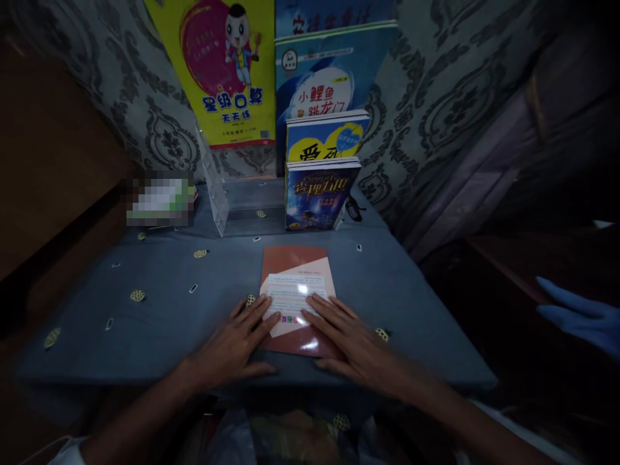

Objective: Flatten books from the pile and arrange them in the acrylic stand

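Note:
A thin brown and pale pink booklet (294, 261) lies flat on the table near its front edge, closed, its printed text upside down to me. My left hand (239, 342) rests with outstretched fingers on the booklet's left side. Over its right side lies my right hand (346, 339), palm down, fingers extended and slightly apart. Neither hand grips anything. Glare spots show on the glossy cover.
Behind the booklet a clear acrylic rack (217, 194) holds several upright books, with a dark blue book (317, 197) in front. A yellow workbook (227, 77) stands at the back left. A blurred-out stack (162, 199) sits left on the patterned blue tablecloth (165, 329). Dark-framed glasses (356, 208) lie behind the rack's right side.

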`<state>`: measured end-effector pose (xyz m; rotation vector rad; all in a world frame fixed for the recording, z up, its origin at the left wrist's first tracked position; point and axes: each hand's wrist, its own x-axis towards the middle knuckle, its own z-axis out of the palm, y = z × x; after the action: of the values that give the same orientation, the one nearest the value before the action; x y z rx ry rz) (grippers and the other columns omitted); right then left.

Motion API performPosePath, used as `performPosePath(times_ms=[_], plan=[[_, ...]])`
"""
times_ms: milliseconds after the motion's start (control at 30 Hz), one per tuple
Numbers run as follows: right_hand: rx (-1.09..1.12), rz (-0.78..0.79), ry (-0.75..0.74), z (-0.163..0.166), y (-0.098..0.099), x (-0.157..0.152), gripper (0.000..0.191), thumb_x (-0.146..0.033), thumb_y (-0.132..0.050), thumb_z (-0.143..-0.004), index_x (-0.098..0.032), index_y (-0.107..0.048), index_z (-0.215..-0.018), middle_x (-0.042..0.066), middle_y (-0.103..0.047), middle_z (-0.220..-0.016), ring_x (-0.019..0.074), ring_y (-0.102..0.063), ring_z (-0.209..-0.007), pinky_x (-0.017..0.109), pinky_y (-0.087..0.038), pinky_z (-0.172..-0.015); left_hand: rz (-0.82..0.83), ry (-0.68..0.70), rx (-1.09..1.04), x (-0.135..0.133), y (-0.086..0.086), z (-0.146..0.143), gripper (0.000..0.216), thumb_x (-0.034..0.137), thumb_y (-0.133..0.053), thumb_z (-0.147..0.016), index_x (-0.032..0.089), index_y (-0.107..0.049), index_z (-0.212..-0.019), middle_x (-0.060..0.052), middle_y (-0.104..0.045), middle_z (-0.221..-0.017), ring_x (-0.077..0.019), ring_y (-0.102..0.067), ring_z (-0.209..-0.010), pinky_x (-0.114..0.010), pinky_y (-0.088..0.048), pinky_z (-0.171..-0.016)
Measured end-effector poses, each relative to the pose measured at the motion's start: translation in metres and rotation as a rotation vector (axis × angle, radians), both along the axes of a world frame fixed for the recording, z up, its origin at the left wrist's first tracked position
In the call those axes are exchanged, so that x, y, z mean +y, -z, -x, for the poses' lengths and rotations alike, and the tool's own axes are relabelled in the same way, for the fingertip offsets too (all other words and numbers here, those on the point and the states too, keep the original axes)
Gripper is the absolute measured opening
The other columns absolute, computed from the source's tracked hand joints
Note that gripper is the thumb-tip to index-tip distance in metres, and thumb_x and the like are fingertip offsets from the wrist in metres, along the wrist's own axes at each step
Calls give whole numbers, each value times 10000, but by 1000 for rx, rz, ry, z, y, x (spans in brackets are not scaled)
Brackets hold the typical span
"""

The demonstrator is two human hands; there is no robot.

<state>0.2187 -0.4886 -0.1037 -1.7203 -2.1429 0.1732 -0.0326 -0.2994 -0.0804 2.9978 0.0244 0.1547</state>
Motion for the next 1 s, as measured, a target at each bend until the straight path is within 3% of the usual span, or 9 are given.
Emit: performPosePath(times_ms=[133, 300, 433, 567, 667, 767, 900, 1000], plan=[[-5, 16, -48, 11, -2, -27, 919, -533, -651, -910, -257, -136, -1620, 122, -236, -1671, 297, -204, -1542, 533, -271, -1233, -16, 31, 11, -20, -4, 14, 907, 573, -676, -879, 173, -262, -1580, -204, -308, -1620, -362, -276, -1514, -581, -317, -1190], [17, 45, -89, 21, -4, -47, 737, -187, -543, -970, -294, -192, -1609, 82, -363, -1623, 236, -283, -1519, 500, -272, -1240, -84, 51, -58, -34, 5, 26, 630, 265, -617, -950, 180, -375, -1526, -177, -430, -1563, -316, -371, -1476, -532, -356, -1183], [126, 59, -139, 19, -16, -54, 645, -217, -537, -985, -308, -301, -1578, 67, -493, -1542, 224, -379, -1474, 475, -324, -1224, -90, 127, -121, -34, 3, 31, 594, 152, -551, -951, 158, -387, -1522, -170, -516, -1498, -294, -443, -1431, -474, -417, -1153], [293, 9, -117, 12, -44, -53, 502, -329, -561, -998, -321, -477, -1493, 75, -629, -1412, 233, -564, -1338, 444, -434, -1161, 159, 130, -241, -25, -27, 26, 549, 272, -531, -1004, 222, -381, -1530, -129, -598, -1421, -260, -516, -1370, -406, -497, -1079], [421, -119, -36, 4, -62, -42, 463, -399, -581, -982, -331, -547, -1439, 75, -687, -1334, 254, -639, -1248, 446, -499, -1104, 474, 96, -426, -16, -55, 13, 424, 382, -526, -1017, 255, -526, -1421, -107, -709, -1226, -246, -648, -1177, -385, -538, -981], [513, -214, 76, -8, -60, -18, 414, -490, -576, -965, -334, -634, -1344, 70, -724, -1264, 278, -666, -1199, 448, -539, -1048, 658, -21, -550, -6, -71, -7, 407, 516, -529, -991, 218, -673, -1228, -97, -744, -1056, -239, -694, -964, -365, -542, -866], [552, -161, 307, -25, -34, 20, 501, -624, -448, -972, -264, -689, -1223, 87, -729, -1210, 293, -686, -1119, 459, -564, -974, 801, -212, -599, 10, -61, -39, 388, 487, -503, -1011, 183, -690, -1163, -81, -734, -1035, -225, -677, -951, -338, -517, -868], [537, -123, 473, -31, -20, 39, 546, -672, -415, -954, -214, -707, -1008, 79, -741, -932, 288, -707, -886, 464, -601, -833, 841, -241, -574, 23, -43, -58, 368, 455, -457, -1031, 177, -632, -1199, -70, -706, -1092, -210, -650, -1000, -320, -499, -899]])
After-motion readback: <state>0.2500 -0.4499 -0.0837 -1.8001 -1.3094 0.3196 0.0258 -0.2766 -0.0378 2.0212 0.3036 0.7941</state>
